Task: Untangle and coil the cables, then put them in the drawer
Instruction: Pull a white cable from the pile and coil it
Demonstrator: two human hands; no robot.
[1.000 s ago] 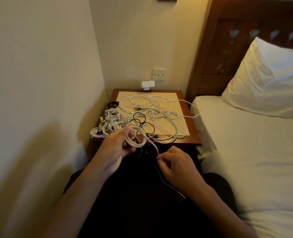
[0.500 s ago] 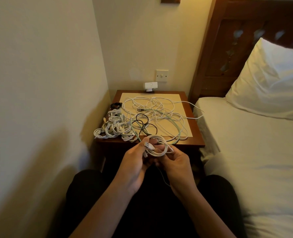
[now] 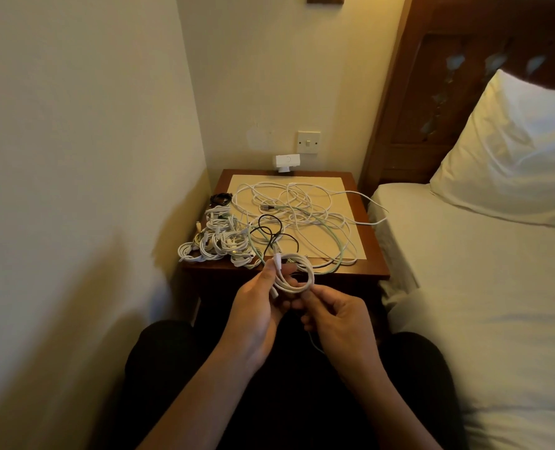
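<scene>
Both hands are up in front of the nightstand, working one white cable coil (image 3: 297, 277). The left hand (image 3: 258, 308) has its fingers (image 3: 268, 271) clamped on the left side of the loops, thumb pressed over a white plug end. The right hand (image 3: 337, 318) pinches the bottom right of the same coil with curled fingers (image 3: 315, 292). A loose tail of it hangs below that hand, I think, but it's dim down there.

The rest is on the tabletop (image 3: 372, 256). A big loose tangle (image 3: 302, 211) of white and pale green cables sprawls over the middle and right. A thin black cable (image 3: 271, 230) loops near the front, and a row of small coiled white bundles (image 3: 217, 246) sits along the left edge. A little black coil (image 3: 220, 198) lies behind them. One strand droops off toward the bed (image 3: 464, 287).
</scene>
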